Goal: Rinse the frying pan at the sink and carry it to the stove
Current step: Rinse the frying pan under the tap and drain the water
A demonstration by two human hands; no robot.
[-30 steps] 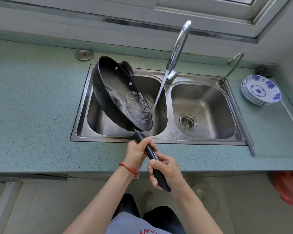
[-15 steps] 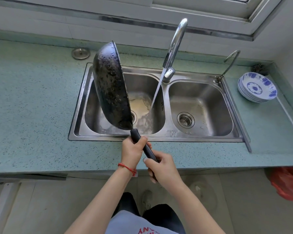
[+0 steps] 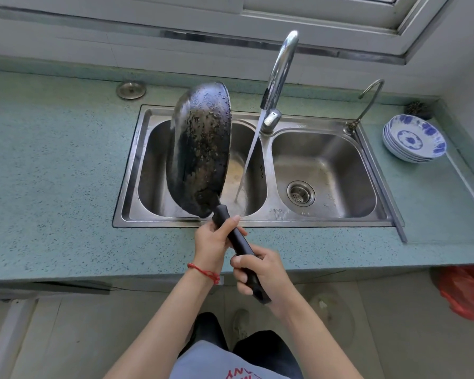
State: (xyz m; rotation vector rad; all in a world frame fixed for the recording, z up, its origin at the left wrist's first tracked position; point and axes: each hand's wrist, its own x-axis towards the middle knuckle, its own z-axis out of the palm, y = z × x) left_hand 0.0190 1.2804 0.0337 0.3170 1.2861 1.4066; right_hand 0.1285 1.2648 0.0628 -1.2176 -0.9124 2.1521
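Observation:
The black frying pan (image 3: 199,149) is tipped up on edge over the left basin of the steel double sink (image 3: 323,222), its scorched, wet underside facing me. My left hand (image 3: 214,242) grips the black handle near the pan. My right hand (image 3: 260,269) grips the handle's far end, over the counter's front edge. The tall chrome tap (image 3: 281,69) runs a thin stream of water into the left basin, just right of the pan and apart from it.
A stack of blue-and-white bowls (image 3: 415,138) stands on the green counter (image 3: 52,173) at the right. A small thin tap (image 3: 367,105) rises at the sink's back right corner. A round steel cap (image 3: 131,90) lies behind the sink. A red bag (image 3: 468,291) sits on the floor.
The pan was tilted with water in its bowl, then turned up on edge so the water poured into the left basin. It now stands a little more to the right, underside toward me.

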